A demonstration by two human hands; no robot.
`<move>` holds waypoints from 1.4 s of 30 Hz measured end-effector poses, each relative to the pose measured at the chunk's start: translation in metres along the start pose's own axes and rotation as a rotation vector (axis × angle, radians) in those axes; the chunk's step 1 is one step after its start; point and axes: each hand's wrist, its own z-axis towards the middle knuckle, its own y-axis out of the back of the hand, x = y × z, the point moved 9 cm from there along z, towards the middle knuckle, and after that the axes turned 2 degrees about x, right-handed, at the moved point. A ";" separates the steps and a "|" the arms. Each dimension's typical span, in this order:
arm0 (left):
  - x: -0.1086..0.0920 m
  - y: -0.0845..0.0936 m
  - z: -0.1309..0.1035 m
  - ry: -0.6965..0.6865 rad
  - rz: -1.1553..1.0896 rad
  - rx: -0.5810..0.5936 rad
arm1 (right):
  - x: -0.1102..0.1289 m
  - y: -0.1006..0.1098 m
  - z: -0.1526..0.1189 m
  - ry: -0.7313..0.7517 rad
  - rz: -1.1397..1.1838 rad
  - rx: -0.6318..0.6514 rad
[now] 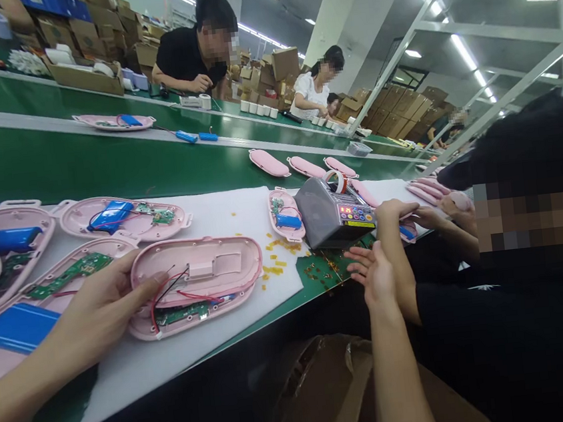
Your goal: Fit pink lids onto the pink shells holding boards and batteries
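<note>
- The pink oval plastic shell (196, 255) sits inside-up just right of my left hand (113, 289), which grips its left end, thumb over the rim.
- Below it lies a second pink shell (146, 329) with a green circuit board (186, 313).
- Both are over a white padded sheet (241, 208).
- My right hand (376, 275), palm up and spread, holds nothing, near a grey boxy machine (322, 217) and a co-worker's hand (398, 209).

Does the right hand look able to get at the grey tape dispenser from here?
Probably yes: the right hand is open, and nothing visible blocks the gap to the tape dispenser. The co-worker's forearm, close beside that hand, might crowd it.
</note>
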 end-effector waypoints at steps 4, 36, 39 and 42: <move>0.001 0.001 -0.004 0.044 -0.005 0.031 | -0.002 -0.012 0.006 -0.126 0.133 0.013; 0.005 -0.006 -0.004 -0.250 -0.303 0.080 | 0.089 -0.302 -0.214 1.374 -1.042 0.956; 0.008 -0.005 -0.008 -0.194 -0.242 0.065 | 0.097 -0.305 -0.194 1.193 -1.172 0.803; 0.009 0.001 -0.012 -0.171 -0.252 0.029 | 0.098 -0.303 -0.159 0.816 -1.243 0.767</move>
